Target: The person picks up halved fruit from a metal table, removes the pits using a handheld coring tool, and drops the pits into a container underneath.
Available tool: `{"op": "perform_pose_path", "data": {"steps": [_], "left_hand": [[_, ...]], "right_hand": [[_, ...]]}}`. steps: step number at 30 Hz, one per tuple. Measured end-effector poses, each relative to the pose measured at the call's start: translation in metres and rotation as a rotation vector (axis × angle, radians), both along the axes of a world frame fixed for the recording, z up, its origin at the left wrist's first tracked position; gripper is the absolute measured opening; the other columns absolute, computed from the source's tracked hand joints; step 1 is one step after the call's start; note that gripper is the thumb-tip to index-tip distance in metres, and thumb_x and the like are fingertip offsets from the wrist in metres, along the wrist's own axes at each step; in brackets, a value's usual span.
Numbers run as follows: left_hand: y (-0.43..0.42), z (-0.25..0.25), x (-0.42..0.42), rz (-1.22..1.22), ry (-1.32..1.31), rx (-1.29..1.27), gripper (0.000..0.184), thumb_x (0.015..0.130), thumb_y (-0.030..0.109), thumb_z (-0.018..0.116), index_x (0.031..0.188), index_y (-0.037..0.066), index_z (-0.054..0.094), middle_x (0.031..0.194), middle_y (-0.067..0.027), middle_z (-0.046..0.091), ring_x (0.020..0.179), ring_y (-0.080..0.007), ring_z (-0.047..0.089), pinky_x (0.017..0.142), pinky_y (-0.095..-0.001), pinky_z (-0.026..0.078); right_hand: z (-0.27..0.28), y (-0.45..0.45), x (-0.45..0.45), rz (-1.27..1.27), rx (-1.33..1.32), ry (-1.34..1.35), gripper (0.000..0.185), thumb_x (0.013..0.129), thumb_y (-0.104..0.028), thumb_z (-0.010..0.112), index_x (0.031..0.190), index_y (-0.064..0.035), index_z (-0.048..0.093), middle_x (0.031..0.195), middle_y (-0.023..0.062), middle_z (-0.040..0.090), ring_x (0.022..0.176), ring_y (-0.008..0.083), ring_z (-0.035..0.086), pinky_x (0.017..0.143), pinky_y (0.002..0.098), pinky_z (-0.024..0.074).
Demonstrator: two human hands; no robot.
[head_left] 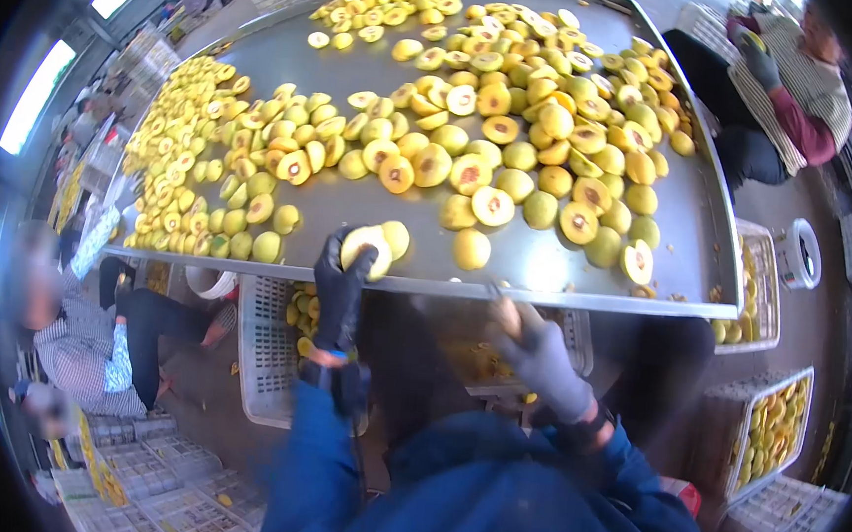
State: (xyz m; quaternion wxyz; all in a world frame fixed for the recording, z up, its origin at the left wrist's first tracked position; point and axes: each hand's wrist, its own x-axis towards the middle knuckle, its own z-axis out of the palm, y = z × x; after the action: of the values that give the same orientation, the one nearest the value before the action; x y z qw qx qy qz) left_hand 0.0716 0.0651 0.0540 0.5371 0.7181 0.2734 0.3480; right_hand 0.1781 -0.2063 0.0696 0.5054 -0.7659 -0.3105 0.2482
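Observation:
My left hand [339,285], in a black glove, is closed around a yellow peach half [366,249] at the near edge of the metal table [351,211]. A second peach piece [395,238] sits right against it; whether my fingers also hold that one I cannot tell. My right hand [549,366], in a grey glove, is just below the table edge, to the right of the left hand. It is closed on a small tool with a tan handle [506,316]; its dark tip is blurred. Many halved peaches [555,117] lie on the table, some showing brown-red pit hollows.
Below the table stand a white plastic crate [267,354] with peach pieces and another crate [770,433] at the right. A white bucket [799,255] is beyond. One person [794,84] sits at the right, another [95,342] at the left. The table has a raised rim.

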Motion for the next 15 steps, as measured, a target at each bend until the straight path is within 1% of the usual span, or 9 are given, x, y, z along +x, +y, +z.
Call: {"op": "perform_pose_path", "data": {"steps": [1,2,4,6,7,8,10,13,15], "left_hand": [[-0.031,0.001,0.004,-0.014,-0.108,-0.145,0.029,0.087,0.011,0.068,0.114,0.001,0.062,0.103,-0.0050,0.065,0.090,-0.0135,0.061,0.081,-0.0275,0.052],[-0.059,0.002,0.006,-0.025,-0.211,-0.292,0.027,0.088,0.013,0.066,0.112,0.001,0.062,0.103,-0.0046,0.064,0.091,-0.0138,0.061,0.081,-0.0280,0.052],[-0.090,-0.008,0.006,-0.067,-0.137,-0.039,0.029,0.089,0.017,0.064,0.114,0.001,0.061,0.107,-0.0079,0.065,0.097,-0.0170,0.063,0.084,-0.0306,0.052],[-0.118,-0.009,0.007,-0.058,-0.001,0.181,0.031,0.090,0.018,0.063,0.115,0.000,0.060,0.109,-0.0098,0.065,0.100,-0.0190,0.063,0.086,-0.0318,0.052],[-0.134,0.013,0.011,-0.103,-0.059,0.084,0.035,0.091,0.015,0.062,0.120,-0.002,0.056,0.111,-0.0114,0.064,0.102,-0.0195,0.062,0.089,-0.0324,0.051],[-0.150,0.036,0.015,-0.144,-0.116,-0.015,0.039,0.091,0.011,0.062,0.126,-0.005,0.053,0.114,-0.0130,0.062,0.104,-0.0200,0.060,0.092,-0.0330,0.049],[-0.164,0.046,0.017,-0.165,-0.152,-0.086,0.041,0.094,0.017,0.059,0.128,-0.004,0.051,0.113,-0.0131,0.062,0.103,-0.0200,0.060,0.091,-0.0329,0.050],[-0.175,0.050,0.018,-0.148,-0.231,-0.158,0.046,0.097,0.026,0.054,0.132,-0.004,0.048,0.113,-0.0132,0.063,0.102,-0.0200,0.060,0.091,-0.0328,0.050],[-0.181,0.053,0.021,-0.124,-0.296,-0.212,0.049,0.100,0.031,0.051,0.134,-0.004,0.046,0.113,-0.0133,0.063,0.101,-0.0200,0.061,0.090,-0.0327,0.050]], "right_hand": [[0.008,0.009,-0.003,-0.016,0.120,-0.020,0.038,0.090,-0.029,0.067,0.116,-0.0035,0.058,0.080,0.0251,0.065,0.079,0.0445,0.066,0.064,0.0450,0.0518],[0.028,0.013,-0.006,-0.009,0.186,0.034,0.035,0.090,-0.028,0.067,0.112,-0.0032,0.058,0.078,0.0255,0.065,0.077,0.0442,0.066,0.063,0.0453,0.0512],[0.026,0.012,-0.017,-0.013,0.217,0.153,0.029,0.089,-0.028,0.068,0.102,-0.0046,0.058,0.072,0.0229,0.063,0.069,0.0425,0.065,0.059,0.0460,0.0507],[0.018,0.003,-0.025,-0.028,0.083,-0.243,0.025,0.089,-0.027,0.068,0.094,-0.0062,0.056,0.068,0.0203,0.062,0.063,0.0399,0.064,0.054,0.0457,0.0497],[0.016,-0.001,-0.027,-0.029,0.011,-0.440,0.024,0.089,-0.027,0.068,0.090,-0.0070,0.055,0.066,0.0189,0.061,0.059,0.0387,0.064,0.051,0.0456,0.0491],[0.018,-0.006,-0.030,-0.052,-0.012,-0.477,0.024,0.090,-0.027,0.068,0.088,-0.0077,0.054,0.065,0.0174,0.060,0.057,0.0375,0.063,0.050,0.0449,0.0486],[0.030,-0.015,-0.033,-0.103,-0.054,-0.547,0.023,0.091,-0.026,0.067,0.084,-0.0092,0.052,0.061,0.0143,0.058,0.053,0.0352,0.062,0.046,0.0436,0.0476],[0.042,-0.023,-0.035,-0.141,0.012,-0.634,0.024,0.094,-0.025,0.063,0.082,-0.0092,0.050,0.058,0.0124,0.056,0.051,0.0324,0.062,0.044,0.0414,0.0468],[0.046,-0.029,-0.037,-0.143,0.004,-0.641,0.021,0.092,-0.023,0.063,0.083,-0.0091,0.050,0.058,0.0115,0.056,0.052,0.0315,0.062,0.044,0.0409,0.0474]]}}
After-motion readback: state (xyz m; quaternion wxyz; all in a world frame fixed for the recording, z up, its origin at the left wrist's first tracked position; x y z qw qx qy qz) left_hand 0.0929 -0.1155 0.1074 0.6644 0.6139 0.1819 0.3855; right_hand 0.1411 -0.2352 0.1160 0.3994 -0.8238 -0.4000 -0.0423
